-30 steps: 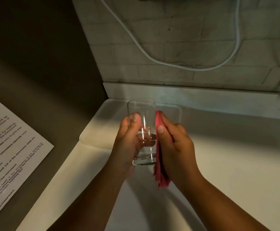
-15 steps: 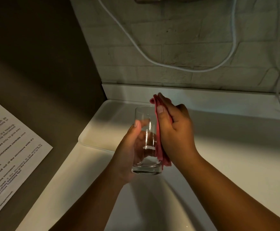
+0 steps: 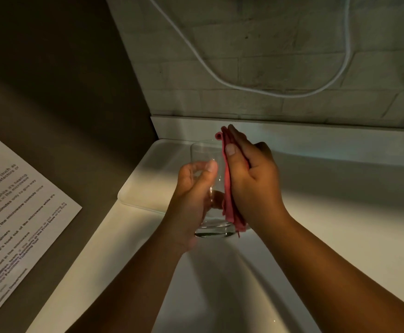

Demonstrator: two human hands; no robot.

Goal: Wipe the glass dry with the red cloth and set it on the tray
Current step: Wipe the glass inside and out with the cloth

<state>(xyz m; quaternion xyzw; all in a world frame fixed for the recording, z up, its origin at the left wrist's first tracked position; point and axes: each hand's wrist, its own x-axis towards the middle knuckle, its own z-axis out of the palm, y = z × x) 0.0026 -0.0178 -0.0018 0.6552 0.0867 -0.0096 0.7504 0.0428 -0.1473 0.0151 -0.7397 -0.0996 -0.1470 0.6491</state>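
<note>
The glass (image 3: 207, 188) stands upright, mouth up, long axis vertical, held above the counter (image 3: 340, 236) in front of the tray (image 3: 143, 188). The left hand (image 3: 191, 200) grips its side; the right hand (image 3: 251, 186) presses the folded cloth (image 3: 228, 188) against it, thumb pinching the cloth.

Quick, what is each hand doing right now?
Left hand: grips the glass around its side.
Right hand: holds the red cloth pressed against the glass.
</note>
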